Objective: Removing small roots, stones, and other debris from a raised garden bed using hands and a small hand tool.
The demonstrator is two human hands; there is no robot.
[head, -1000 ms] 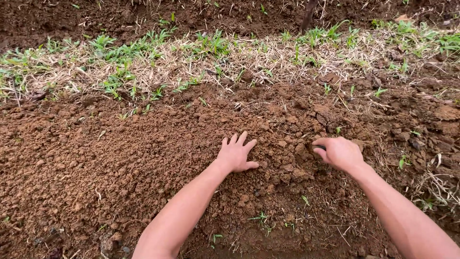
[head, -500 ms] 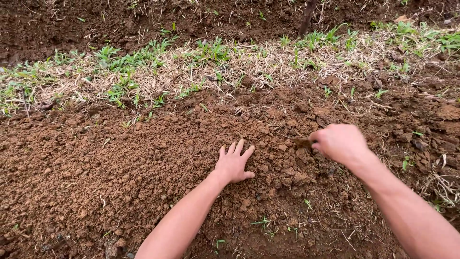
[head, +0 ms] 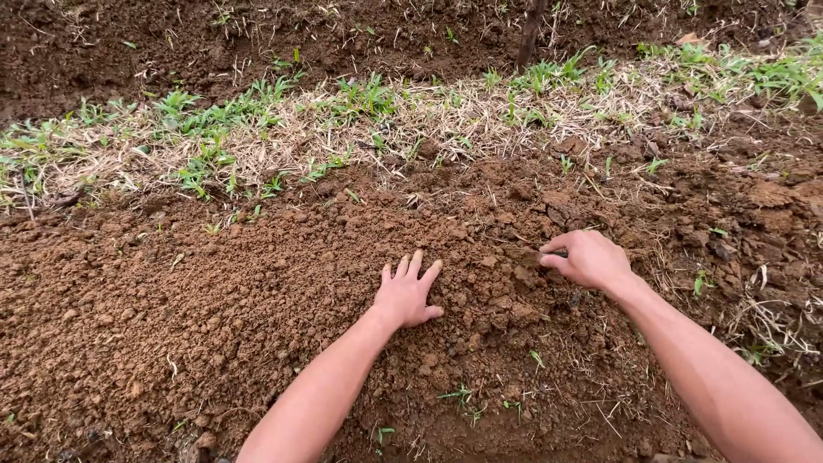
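My left hand (head: pixel 405 293) lies flat, palm down with fingers spread, on a raised bed of loose reddish-brown soil (head: pixel 214 291). My right hand (head: pixel 590 258) rests on the lumpier soil to the right, about a hand's width from the left. Its fingers are curled, with thumb and forefinger pinched on a small soil clod (head: pixel 533 257) at their tips. Both bare forearms reach in from the bottom edge.
A strip of dry straw and green grass shoots (head: pixel 343 120) runs across behind the bed, with darker bare earth beyond it. A thin dark stem (head: pixel 528 30) stands at the top. Coarse clods (head: pixel 566 206), rootlets and small weeds (head: pixel 459 396) lie to the right and in front.
My right hand has lowered from its raised position back onto the soil, slightly nearer the left hand. My left hand has stayed flat, shifting a little toward me.
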